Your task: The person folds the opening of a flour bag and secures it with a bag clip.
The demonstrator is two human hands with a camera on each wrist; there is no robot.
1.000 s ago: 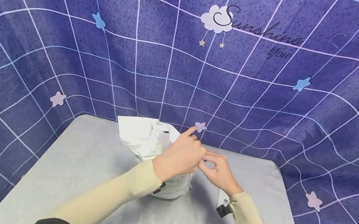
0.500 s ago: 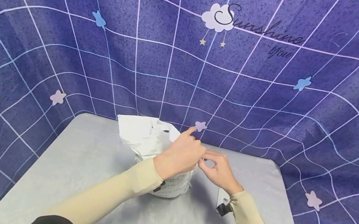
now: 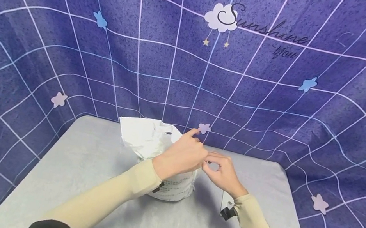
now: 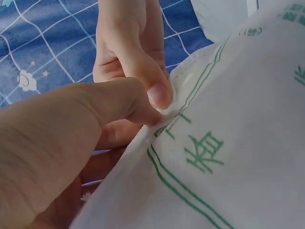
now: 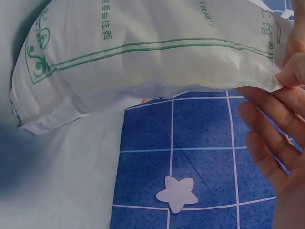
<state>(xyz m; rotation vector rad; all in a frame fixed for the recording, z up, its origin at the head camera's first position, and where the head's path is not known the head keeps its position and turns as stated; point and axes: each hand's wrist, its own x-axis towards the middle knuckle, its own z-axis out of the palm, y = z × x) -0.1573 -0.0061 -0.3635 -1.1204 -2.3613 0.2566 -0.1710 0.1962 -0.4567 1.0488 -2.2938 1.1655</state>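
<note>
A white bag (image 3: 169, 189) with green printed lines and characters stands upright on the grey covered table (image 3: 84, 178), its loose top flap (image 3: 141, 133) folded over to the left. My left hand (image 3: 182, 155) reaches across the front of the bag and pinches its upper right edge with thumb and finger. Close beside it, my right hand (image 3: 224, 173) pinches the same edge, its thumb on the seam in the left wrist view. The right wrist view shows the bag's printed side (image 5: 152, 57) and the loosely bent other fingers (image 5: 267, 133). The exact pinch point is partly hidden by the fingers.
A blue-purple curtain (image 3: 155, 58) with grid lines, stars and clouds hangs behind the table and along both sides. Black straps (image 3: 227, 213) show at the wrists, with a small white piece (image 3: 226, 199) by the right one.
My left forearm and wrist have shifted slightly left and down over the last half second. Both hands stay at the bag's right edge, and the bag has hardly moved.
</note>
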